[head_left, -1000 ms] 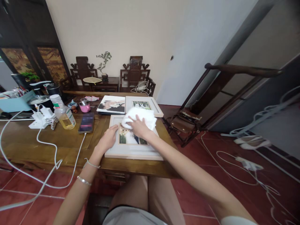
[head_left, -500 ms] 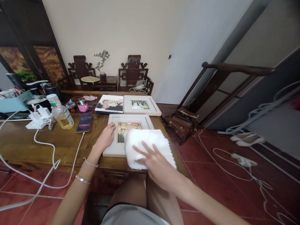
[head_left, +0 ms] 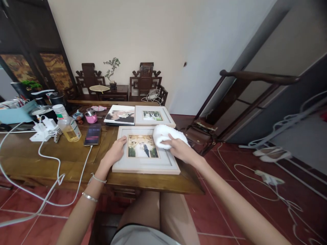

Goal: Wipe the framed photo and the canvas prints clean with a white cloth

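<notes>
A white picture frame [head_left: 143,165] with a colour photo lies flat at the near edge of the wooden table [head_left: 51,160]. My left hand [head_left: 116,151] rests flat on the frame's left border, fingers stretched out. My right hand [head_left: 176,148] grips a bunched white towel [head_left: 163,134] and presses it on the frame's upper right corner. Behind lie a second white frame [head_left: 153,116] and a photo print [head_left: 120,114].
A phone [head_left: 93,134] on a white cable, a bottle of yellow liquid [head_left: 68,127], a power strip [head_left: 41,131] and a pink cup [head_left: 91,116] stand at the left. A brown bag [head_left: 198,134] and stair rail are at the right. Cables trail over the red floor tiles.
My right hand carried the towel from the frame's near right edge up to its far right corner, bunching it up. The left hand stayed on the frame's left border.
</notes>
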The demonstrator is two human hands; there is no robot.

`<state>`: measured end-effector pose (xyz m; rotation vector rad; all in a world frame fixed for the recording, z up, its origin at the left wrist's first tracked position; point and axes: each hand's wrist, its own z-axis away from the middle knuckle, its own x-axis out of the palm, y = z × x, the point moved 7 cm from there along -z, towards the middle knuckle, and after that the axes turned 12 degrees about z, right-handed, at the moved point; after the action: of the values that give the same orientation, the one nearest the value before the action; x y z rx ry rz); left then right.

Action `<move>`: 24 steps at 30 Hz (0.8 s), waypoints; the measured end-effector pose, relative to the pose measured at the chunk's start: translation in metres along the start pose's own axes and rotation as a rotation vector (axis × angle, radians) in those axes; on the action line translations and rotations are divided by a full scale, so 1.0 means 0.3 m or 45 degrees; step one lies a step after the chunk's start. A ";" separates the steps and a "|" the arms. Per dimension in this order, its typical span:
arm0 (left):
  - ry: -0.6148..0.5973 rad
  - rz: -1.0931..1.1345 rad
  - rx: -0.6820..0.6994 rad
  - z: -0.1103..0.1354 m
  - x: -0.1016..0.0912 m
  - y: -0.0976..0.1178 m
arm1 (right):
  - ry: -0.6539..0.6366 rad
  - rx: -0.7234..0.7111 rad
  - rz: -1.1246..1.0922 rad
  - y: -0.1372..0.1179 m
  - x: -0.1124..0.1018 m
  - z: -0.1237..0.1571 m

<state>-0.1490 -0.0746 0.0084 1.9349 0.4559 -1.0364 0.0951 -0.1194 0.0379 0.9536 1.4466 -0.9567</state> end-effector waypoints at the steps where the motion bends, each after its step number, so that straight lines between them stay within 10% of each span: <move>1: 0.009 0.005 -0.003 0.000 0.001 -0.004 | -0.009 0.040 0.039 0.013 -0.003 -0.053; 7: 0.053 0.050 -0.030 -0.003 0.005 -0.019 | -0.024 0.176 0.175 0.022 -0.006 -0.212; 18: 0.088 0.058 -0.070 0.000 0.019 -0.030 | -0.534 -0.185 0.008 -0.336 -0.087 0.287; 24: 0.027 0.028 -0.022 -0.003 0.011 -0.010 | -0.383 -0.228 -0.056 -0.379 -0.041 0.232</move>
<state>-0.1486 -0.0724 0.0045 1.9332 0.4530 -0.9962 0.0137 -0.2249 0.0511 0.6199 1.2773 -0.9411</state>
